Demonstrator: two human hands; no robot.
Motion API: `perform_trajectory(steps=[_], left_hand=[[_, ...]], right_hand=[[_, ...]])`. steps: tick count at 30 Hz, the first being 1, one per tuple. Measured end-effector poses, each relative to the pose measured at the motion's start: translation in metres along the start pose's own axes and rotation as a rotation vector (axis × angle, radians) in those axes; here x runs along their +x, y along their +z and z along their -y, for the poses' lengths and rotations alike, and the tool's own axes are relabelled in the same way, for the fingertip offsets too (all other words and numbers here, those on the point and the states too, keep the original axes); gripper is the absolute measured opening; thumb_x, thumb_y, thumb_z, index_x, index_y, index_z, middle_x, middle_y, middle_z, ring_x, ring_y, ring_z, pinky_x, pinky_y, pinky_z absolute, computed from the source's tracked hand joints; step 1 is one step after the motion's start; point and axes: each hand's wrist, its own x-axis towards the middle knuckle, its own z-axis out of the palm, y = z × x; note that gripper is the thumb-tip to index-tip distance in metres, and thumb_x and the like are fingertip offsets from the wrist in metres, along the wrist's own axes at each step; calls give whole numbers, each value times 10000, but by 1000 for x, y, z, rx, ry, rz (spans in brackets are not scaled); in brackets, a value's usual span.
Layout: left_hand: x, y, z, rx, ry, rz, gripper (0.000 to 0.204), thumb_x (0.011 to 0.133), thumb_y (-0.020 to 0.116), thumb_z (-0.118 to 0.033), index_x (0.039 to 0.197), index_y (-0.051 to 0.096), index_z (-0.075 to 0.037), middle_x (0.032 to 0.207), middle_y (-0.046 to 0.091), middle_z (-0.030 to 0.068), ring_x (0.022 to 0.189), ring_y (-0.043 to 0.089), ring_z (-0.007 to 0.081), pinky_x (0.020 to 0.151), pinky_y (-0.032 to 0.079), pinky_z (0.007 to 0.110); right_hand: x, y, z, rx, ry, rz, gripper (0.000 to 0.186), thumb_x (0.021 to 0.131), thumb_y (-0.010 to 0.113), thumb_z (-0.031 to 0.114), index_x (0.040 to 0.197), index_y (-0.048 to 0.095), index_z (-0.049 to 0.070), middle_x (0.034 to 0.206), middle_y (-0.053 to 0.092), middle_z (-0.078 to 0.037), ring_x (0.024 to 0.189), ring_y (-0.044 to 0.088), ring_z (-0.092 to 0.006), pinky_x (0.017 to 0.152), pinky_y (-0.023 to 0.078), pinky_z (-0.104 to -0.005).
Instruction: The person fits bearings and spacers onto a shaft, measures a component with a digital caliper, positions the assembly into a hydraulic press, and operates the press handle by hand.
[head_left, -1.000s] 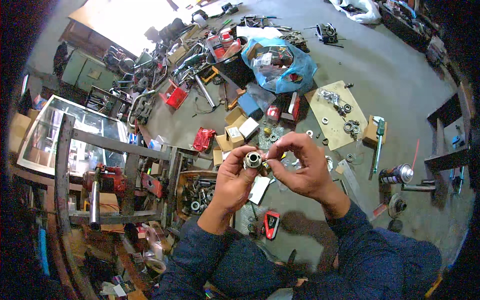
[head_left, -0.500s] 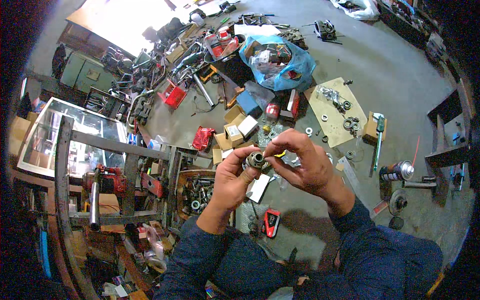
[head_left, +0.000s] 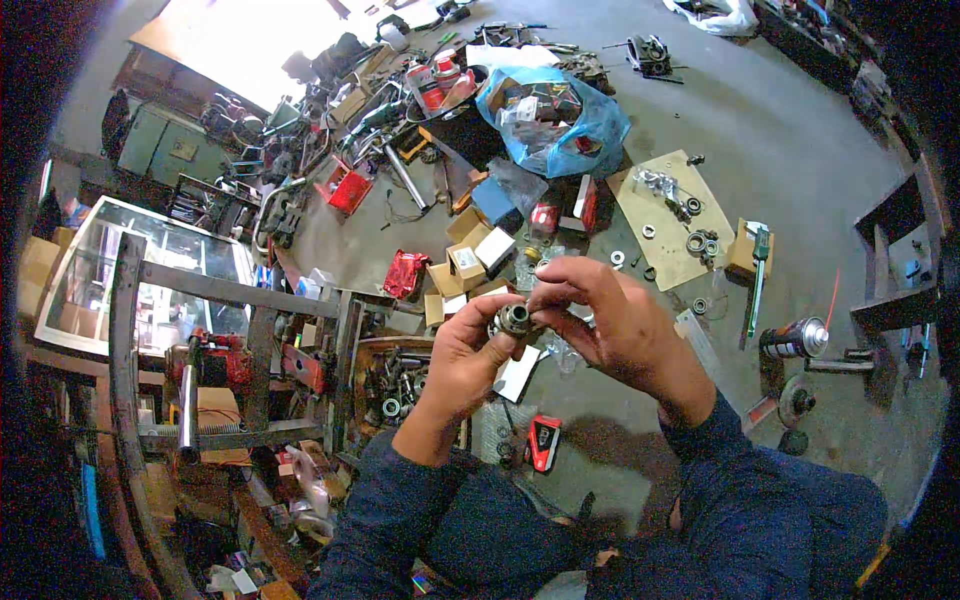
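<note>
In the centre, my left hand [head_left: 465, 375] is closed on a hollow cylindrical metal fitting [head_left: 512, 320], its open end angled upward between thumb and fingers. My right hand [head_left: 615, 330] has its fingers bent and drawn together at the right side of the fitting. Whatever its fingertips pinch there is too small and hidden to make out. Below the hands lie cardboard boxes [head_left: 465, 265], a white card [head_left: 515, 378] and a red-and-black package [head_left: 545, 442].
A metal frame [head_left: 220, 280] with a red power tool [head_left: 225, 355] stands left. Right are a board with bearings [head_left: 660, 230], a caliper [head_left: 758, 285], a spray can [head_left: 795, 340] and a metal stand [head_left: 890, 260]. A blue bag [head_left: 550, 120] and piled parts [head_left: 350, 130] lie beyond.
The fitting has tilted compared with a second ago and sits slightly further right. My right hand's fingers have shifted and bunched closer over its right side.
</note>
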Motion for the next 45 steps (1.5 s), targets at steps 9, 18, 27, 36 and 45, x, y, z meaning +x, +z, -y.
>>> perform_trajectory(steps=[9, 18, 27, 36, 45], left_hand=[[1, 6, -5, -288, -23, 78, 430, 918, 676, -222, 1265, 517, -22, 1090, 613, 80, 917, 577, 139, 715, 480, 282], [8, 3, -4, -473, -196, 50, 459, 950, 612, -300, 1290, 468, -27, 1011, 571, 100, 852, 542, 169, 578, 437, 242], [4, 2, -10, -414, -229, 39, 394, 981, 561, -294, 1255, 485, -22, 938, 550, 80, 792, 523, 146, 523, 397, 209], [16, 4, -2, -487, -283, 102, 409, 983, 553, -324, 1243, 486, -15, 915, 538, 75, 759, 498, 133, 506, 379, 204], [22, 9, 2, -373, -271, 52, 421, 869, 730, -208, 1192, 531, -25, 914, 562, 39, 744, 517, 101, 515, 380, 199]], right_hand=[[-5, 12, -7, 122, 39, -115, 418, 846, 715, -3, 1177, 462, 28, 953, 689, -116, 897, 704, -187, 787, 572, -316], [-44, 33, -131, -327, 164, -12, 198, 855, 662, 158, 987, 633, 14, 904, 672, -164, 841, 654, -337, 768, 525, -397], [-133, -88, -275, -877, 776, -233, 169, 795, 688, 156, 931, 725, 63, 914, 638, -181, 929, 608, -375, 822, 494, -459], [-137, -78, -312, -1134, 633, 38, 111, 775, 678, 130, 855, 741, 87, 915, 623, -131, 949, 589, -322, 810, 507, -420], [-134, -73, -323, -1212, 623, 92, 144, 813, 600, 125, 831, 712, 36, 916, 629, -160, 947, 600, -330, 779, 522, -443]])
